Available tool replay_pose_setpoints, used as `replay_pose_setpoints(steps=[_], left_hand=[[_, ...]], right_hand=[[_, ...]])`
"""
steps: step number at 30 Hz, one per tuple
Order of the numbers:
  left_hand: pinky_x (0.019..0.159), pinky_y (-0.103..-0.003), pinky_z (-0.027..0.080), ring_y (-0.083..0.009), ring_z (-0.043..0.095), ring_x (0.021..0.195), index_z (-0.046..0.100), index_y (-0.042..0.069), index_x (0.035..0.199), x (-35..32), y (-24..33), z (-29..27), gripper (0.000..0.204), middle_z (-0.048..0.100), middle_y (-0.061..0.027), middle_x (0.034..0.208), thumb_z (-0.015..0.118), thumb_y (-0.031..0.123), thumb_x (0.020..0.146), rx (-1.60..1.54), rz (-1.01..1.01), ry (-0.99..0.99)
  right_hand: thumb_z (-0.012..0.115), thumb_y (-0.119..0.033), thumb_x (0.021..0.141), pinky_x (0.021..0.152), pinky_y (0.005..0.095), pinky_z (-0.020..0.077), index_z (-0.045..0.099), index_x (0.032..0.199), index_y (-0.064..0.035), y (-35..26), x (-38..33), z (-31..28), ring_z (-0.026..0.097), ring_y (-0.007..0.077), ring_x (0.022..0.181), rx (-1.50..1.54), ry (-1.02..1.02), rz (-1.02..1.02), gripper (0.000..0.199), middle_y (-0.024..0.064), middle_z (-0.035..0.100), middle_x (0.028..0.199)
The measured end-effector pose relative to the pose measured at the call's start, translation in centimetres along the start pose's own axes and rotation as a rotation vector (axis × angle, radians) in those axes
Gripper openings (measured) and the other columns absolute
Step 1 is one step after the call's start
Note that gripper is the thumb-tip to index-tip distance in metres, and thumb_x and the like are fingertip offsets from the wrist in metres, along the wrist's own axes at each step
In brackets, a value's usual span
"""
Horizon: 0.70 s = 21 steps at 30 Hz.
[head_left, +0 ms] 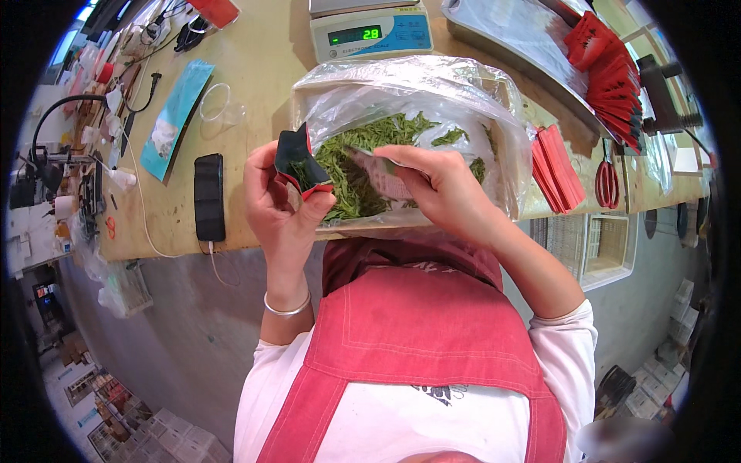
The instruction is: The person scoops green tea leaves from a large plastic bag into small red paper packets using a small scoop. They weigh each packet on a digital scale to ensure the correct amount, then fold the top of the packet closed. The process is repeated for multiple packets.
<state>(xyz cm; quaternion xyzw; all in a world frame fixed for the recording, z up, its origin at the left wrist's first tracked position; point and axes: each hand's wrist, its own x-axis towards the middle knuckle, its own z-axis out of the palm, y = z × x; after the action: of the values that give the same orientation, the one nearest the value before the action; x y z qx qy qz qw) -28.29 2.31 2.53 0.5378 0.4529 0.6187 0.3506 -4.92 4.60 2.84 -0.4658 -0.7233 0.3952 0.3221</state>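
Note:
My left hand (282,201) grips a small red pouch (307,168) with a dark lining. Its mouth gapes open, and some green leaf bits show inside. Closed around a thin grey scoop-like tool (356,151), my right hand (444,181) hovers above the leaves; the tool's full shape is hidden by my fingers. Beneath both hands lies a heap of dry green leaves (347,193), which look like tea. They rest in a box (505,154) lined with a clear plastic bag (455,77).
Behind the box stands an electronic scale (370,35) with a lit display. Red pouches (554,170) and red-handled scissors (608,181) lie to the right, near a metal tray (517,42) with more pouches. Leftward are a black phone (209,197) on a cable and a teal packet (177,116).

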Motion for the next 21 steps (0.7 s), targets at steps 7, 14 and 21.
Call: replay_pose_setpoints(steps=[7, 14, 21], left_hand=[[0.089, -0.027, 0.052, -0.0114, 0.060, 0.104, 0.056, 0.000, 0.130, -0.3, -0.5, -0.2, 0.081, 0.058, -0.0027, 0.122, 0.098, 0.039, 0.072, -0.037, -0.011, -0.033], [0.086, -0.026, 0.051, -0.0116, 0.060, 0.101, 0.056, 0.001, 0.130, -0.6, -1.4, -0.1, 0.081, 0.058, -0.0028, 0.122, 0.099, 0.039, 0.072, -0.050, 0.018, 0.001], [0.087, -0.026, 0.050, -0.0113, 0.059, 0.101, 0.056, 0.001, 0.130, -0.4, -1.8, -0.2, 0.084, 0.057, -0.0025, 0.121, 0.098, 0.043, 0.071, -0.039, 0.042, 0.011]], right_hand=[[0.058, 0.005, 0.098, 0.084, 0.0308, 0.0546, 0.069, 0.128, 0.0000, 0.4, -0.4, -4.0, 0.067, 0.0173, 0.092, 0.025, -0.019, 0.085, 0.033, 0.0122, 0.073, 0.101], [0.058, 0.004, 0.095, 0.076, 0.0326, 0.0536, 0.069, 0.126, 0.0049, 0.5, -0.3, -2.4, 0.061, 0.0120, 0.079, -0.100, -0.158, 0.118, 0.033, 0.0166, 0.070, 0.088], [0.063, -0.001, 0.093, 0.075, 0.0374, 0.0548, 0.072, 0.114, 0.0059, 1.5, 1.4, 0.9, 0.070, 0.0210, 0.078, 0.275, -0.100, 0.353, 0.024, 0.0175, 0.075, 0.090]])
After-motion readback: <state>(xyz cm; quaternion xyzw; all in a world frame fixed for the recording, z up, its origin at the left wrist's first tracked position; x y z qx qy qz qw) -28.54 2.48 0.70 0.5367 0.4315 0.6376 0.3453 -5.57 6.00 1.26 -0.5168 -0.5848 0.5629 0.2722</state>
